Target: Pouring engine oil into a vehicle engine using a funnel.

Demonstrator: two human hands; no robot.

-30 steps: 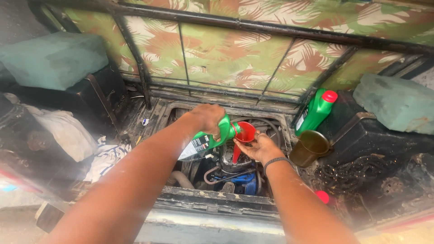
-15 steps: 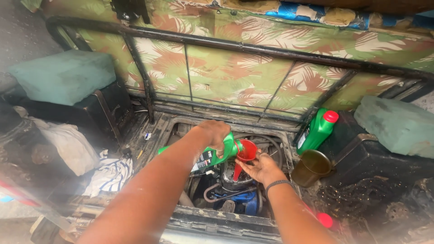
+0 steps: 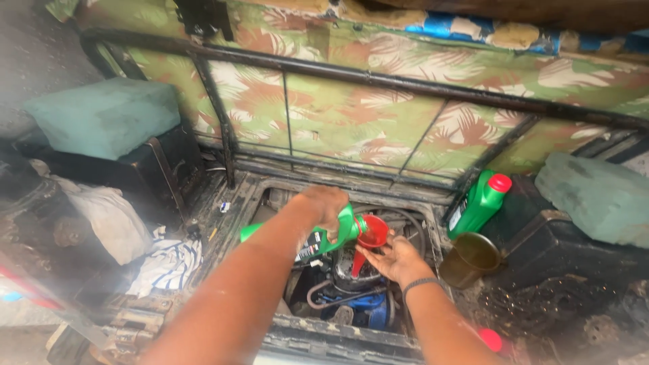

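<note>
A: Green bottle (image 3: 331,233), tipped almost flat over the open engine bay (image 3: 270,203), neck down in the mouth of the red funnel (image 3: 370,233). Left hand (image 3: 328,206) wrapped tight round its upper body, fingers closed on it.

B: And the right hand (image 3: 395,257)?

A: Palm up under the funnel, fingers cupped loosely about the cone and stem. Hard to tell whether really clamped or only steadying.

B: Funnel spout?

A: Pointing down into the dark engine parts below; exact opening hidden by the hand.

B: Advice for pouring well?

A: Probably best kept slow and even, neck resting inside the funnel rim, not above it. Funnel held upright so nothing slops over the low side. Worth watching the level in the cone and easing off if backing up.

B: Anything close enough to knock?

A: Second green bottle with red cap (image 3: 481,201) standing upright at the right edge of the bay, a brownish cup (image 3: 471,259) just beside it. Rags (image 3: 162,263) on the left, well apart from the pour. A small red cap (image 3: 491,338) low at right.
</note>
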